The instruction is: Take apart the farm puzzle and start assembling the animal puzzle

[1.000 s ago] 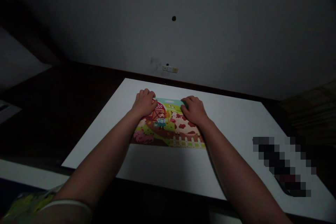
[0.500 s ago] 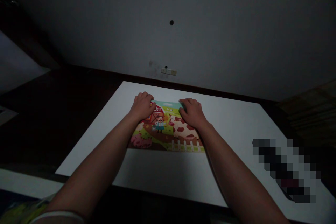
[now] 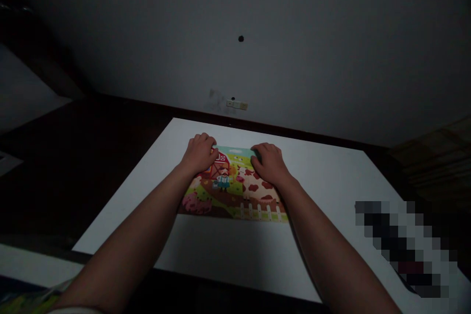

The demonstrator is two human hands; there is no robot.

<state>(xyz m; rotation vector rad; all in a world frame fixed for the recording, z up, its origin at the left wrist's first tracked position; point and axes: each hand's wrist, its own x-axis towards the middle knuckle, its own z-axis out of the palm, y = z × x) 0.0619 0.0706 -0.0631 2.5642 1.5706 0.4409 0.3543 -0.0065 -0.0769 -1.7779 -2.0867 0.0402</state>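
Observation:
A flat farm-picture board point(image 3: 235, 196) lies on the white table, printed with a red barn, a farmer, a spotted cow, pink pigs and a white fence. A pale slot or printed mark shows at the middle of its far edge. My left hand point(image 3: 200, 153) is curled over the far left corner, its thumb on the picture. Over the far right corner my right hand point(image 3: 270, 161) bends in the same way, thumb on the printed face. Both sets of fingertips are partly hidden. Whether the board is one sheet or several cannot be made out.
The white table point(image 3: 324, 191) stands before a grey wall with a socket panel point(image 3: 237, 104) low down. A blurred-out dark object point(image 3: 397, 245) lies at the table's right side. Patterned cloth point(image 3: 437, 157) hangs at the far right. The room is dim.
The whole view has shifted slightly, so the table and board sit a little lower. Both hands keep their places on the board.

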